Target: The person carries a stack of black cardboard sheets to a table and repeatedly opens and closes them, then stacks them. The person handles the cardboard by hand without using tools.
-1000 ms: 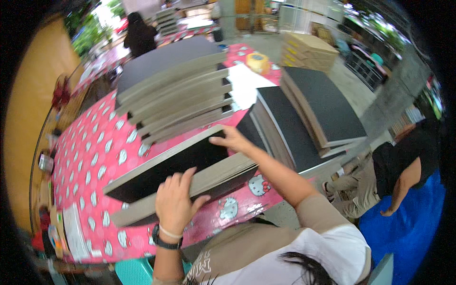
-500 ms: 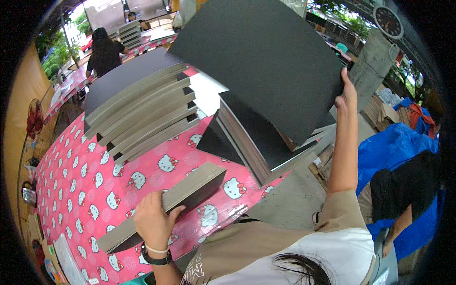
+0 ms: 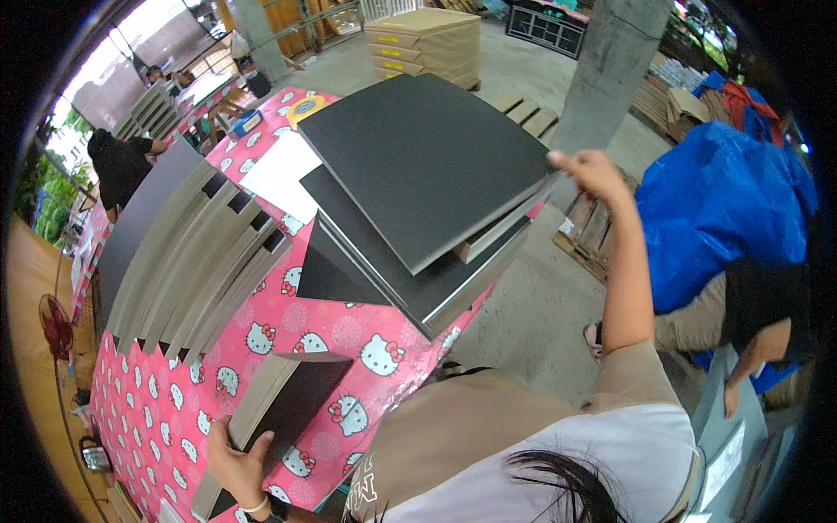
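My left hand [image 3: 237, 466] grips a thick stack of black boards with pale grey-brown edges [image 3: 277, 410] on the table, thumb over its black face and fingers along the edges. My right arm is stretched out to the right. With slightly blurred, curled fingers, my right hand [image 3: 597, 179] pinches the right corner of a large black board [image 3: 423, 161]. This board lies askew over a pile of black boards [image 3: 436, 301]; a gap shows between them at the right. Beneath the pile, a black corner [image 3: 336, 270] sticks out to the left.
Several staggered board stacks [image 3: 192, 270] stand at the left on the pink patterned tablecloth [image 3: 253, 362]. White paper [image 3: 283, 174] and a yellow tape roll [image 3: 305, 109] lie behind. A concrete pillar [image 3: 606, 78], blue tarp [image 3: 706, 209] and pallet [image 3: 584, 227] are right; people work nearby.
The large black board has come down from its raised, tilted position onto the pile, with my right hand at its corner. The view has turned, and the stack under my left hand appears more upright.
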Demonstrator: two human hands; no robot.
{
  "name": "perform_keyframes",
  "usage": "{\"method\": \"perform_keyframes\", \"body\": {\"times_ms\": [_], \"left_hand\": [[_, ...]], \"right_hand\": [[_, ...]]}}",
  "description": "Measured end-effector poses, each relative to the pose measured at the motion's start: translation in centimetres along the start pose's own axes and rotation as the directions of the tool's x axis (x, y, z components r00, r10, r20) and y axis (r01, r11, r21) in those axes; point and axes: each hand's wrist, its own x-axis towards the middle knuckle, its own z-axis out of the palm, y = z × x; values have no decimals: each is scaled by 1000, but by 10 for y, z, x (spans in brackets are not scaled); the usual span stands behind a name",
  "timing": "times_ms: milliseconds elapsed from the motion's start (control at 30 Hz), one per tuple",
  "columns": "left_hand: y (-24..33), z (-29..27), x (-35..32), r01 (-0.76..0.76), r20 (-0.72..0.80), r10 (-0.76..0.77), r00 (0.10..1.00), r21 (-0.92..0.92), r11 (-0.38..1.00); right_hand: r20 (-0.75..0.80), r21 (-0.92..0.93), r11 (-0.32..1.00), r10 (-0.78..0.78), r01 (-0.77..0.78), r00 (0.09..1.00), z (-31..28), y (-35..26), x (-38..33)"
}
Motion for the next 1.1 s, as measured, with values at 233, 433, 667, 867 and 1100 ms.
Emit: {"method": "perform_keyframes", "body": {"times_ms": [233, 433, 667, 867, 1100], "left_hand": [[6, 1, 11, -33, -24, 32, 999, -22, 999], [6, -4, 8, -23, 23, 21, 1000, 67, 998], [1, -3, 19, -87, 10, 87, 996, 81, 993], [-24, -8, 14, -182, 63, 179, 982, 52, 982], [-84, -36, -16, -130, -278, 151, 949, 90, 987]], "right_hand": [[525, 770, 600, -400, -219, 751, 29, 45, 142], [502, 594, 803, -328, -44, 801, 42, -9, 79], [0, 142, 915, -381, 377, 925, 45, 3, 33], [192, 876, 331, -906, 351, 376, 119, -175, -169], [416, 849, 528, -696, 25, 585, 312, -172, -216]]}}
